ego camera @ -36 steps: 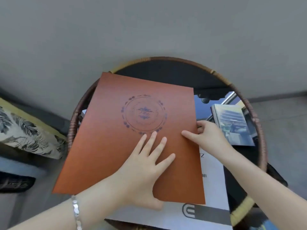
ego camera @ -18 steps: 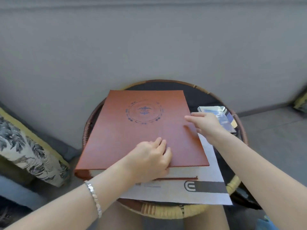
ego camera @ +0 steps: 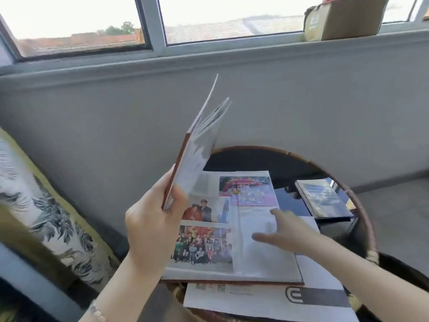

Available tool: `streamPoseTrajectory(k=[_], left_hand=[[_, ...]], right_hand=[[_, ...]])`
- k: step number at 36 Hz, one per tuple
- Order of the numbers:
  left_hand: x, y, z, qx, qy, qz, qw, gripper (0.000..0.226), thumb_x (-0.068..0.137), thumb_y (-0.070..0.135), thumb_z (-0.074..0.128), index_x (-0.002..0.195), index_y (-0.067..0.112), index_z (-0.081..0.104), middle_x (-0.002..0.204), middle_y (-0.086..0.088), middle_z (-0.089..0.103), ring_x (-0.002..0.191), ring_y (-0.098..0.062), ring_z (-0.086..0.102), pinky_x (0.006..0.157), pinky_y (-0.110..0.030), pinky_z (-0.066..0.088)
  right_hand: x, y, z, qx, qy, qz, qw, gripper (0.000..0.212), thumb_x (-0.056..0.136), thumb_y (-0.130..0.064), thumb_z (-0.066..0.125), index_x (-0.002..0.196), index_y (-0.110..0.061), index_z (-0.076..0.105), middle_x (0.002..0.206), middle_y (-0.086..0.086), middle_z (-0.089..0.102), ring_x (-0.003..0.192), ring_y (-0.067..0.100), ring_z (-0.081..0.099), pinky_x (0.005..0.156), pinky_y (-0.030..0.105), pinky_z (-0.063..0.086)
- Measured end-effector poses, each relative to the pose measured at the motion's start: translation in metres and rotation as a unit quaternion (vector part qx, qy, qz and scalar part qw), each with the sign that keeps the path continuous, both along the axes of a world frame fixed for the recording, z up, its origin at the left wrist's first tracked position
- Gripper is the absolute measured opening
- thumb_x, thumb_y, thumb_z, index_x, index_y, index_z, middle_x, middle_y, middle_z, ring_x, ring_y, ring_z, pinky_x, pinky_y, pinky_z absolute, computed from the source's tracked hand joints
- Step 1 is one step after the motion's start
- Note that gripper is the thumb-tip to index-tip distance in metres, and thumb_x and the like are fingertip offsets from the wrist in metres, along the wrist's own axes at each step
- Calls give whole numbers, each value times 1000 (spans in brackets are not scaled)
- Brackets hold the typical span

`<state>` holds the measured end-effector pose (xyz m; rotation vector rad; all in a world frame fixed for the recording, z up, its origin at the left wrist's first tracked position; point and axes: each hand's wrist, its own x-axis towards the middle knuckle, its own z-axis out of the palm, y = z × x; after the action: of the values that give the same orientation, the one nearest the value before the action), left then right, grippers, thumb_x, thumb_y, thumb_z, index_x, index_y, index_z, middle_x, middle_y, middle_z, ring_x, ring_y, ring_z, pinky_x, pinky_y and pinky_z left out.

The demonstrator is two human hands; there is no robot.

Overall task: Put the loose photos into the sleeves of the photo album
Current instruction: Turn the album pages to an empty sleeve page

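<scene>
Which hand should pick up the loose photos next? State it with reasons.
Right. The right hand is open and free, nearer the photo stack at the table's right. The left hand grips the album by its lifted cover and pages.

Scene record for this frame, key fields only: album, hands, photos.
album: open on round table, on a white sheet
left hand: grips raised cover and a few pages
right hand: fingers straight, over the right page; contact unclear
right page: photo on top, lower sleeve looks empty
loose photos: stacked on table, right of album
</scene>
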<state>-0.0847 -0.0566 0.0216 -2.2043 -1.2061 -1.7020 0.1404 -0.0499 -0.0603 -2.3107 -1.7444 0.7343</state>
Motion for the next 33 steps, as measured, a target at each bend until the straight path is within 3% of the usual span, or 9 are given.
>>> streamPoseTrajectory(k=[4, 6, 8, 14, 19, 22, 25, 28, 33], left_hand=[[2, 2, -5, 9, -4, -27, 1000, 54, 96, 30, 38, 83, -13, 69, 56, -18, 64, 88, -19, 52, 62, 13, 29], [4, 4, -10, 9, 6, -42, 999, 48, 97, 29, 40, 97, -11, 67, 71, -16, 71, 81, -5, 56, 67, 11, 33], [6, 6, -17, 14, 21, -47, 999, 43, 96, 27, 43, 103, -8, 67, 83, -14, 73, 71, -1, 59, 71, 6, 39], [10, 10, -27, 40, 26, -39, 998, 43, 97, 27, 43, 106, -8, 66, 86, -14, 73, 69, -4, 57, 74, -6, 44], [4, 16, -24, 52, 21, -24, 998, 37, 95, 21, 46, 102, -10, 66, 78, -14, 71, 63, -4, 56, 70, 1, 41], [0, 16, -16, 61, 5, -16, 998, 49, 98, 28, 39, 96, -10, 68, 63, -15, 68, 62, -2, 53, 68, 9, 36], [-8, 17, -7, 64, -42, 13, 997, 53, 95, 29, 39, 70, -8, 66, 45, -2, 49, 62, 3, 42, 55, 8, 30], [-21, 24, 2, 77, -138, 81, 984, 35, 90, 20, 49, 57, 12, 42, 48, 19, 26, 48, 7, 40, 43, 0, 25], [-45, 36, -14, 46, -299, 139, 943, 38, 91, 31, 54, 60, 14, 39, 48, 3, 30, 44, -1, 32, 44, -11, 22]], right_hand=[[-5, 2, -11, 1, 44, -77, 996, 91, 78, -56, 63, 142, -8, 19, 138, 17, 31, 104, 27, 52, 80, 31, 45], [5, 5, -7, 10, 130, -141, 981, 83, 81, -45, 66, 139, -1, 24, 113, 17, 52, 75, 20, 49, 61, 28, 43], [19, 8, -4, 1, 246, -205, 947, 70, 82, -30, 70, 131, 7, 37, 86, 21, 58, 64, 18, 43, 63, 33, 47], [44, 10, -6, -25, 391, -282, 876, 61, 74, -13, 77, 124, 0, 46, 111, 19, 58, 94, 27, 62, 83, 36, 53], [44, 11, -7, -46, 427, -276, 860, 51, 69, -25, 82, 106, 2, 59, 92, 15, 61, 81, 23, 56, 76, 30, 47], [36, 13, 2, -35, 464, -220, 857, 39, 79, -23, 73, 108, -1, 60, 103, 19, 68, 97, 30, 66, 86, 37, 53], [31, 15, 19, 21, 492, -166, 854, 26, 89, -21, 61, 107, -5, 54, 101, 14, 67, 87, 27, 67, 69, 36, 54], [39, 17, 33, 117, 491, -168, 847, 25, 88, -17, 61, 102, -2, 47, 91, 15, 62, 75, 26, 63, 63, 37, 53], [69, 12, 36, 172, 484, -189, 837, 19, 87, -14, 61, 98, -2, 50, 84, 16, 62, 64, 26, 61, 53, 32, 53]])
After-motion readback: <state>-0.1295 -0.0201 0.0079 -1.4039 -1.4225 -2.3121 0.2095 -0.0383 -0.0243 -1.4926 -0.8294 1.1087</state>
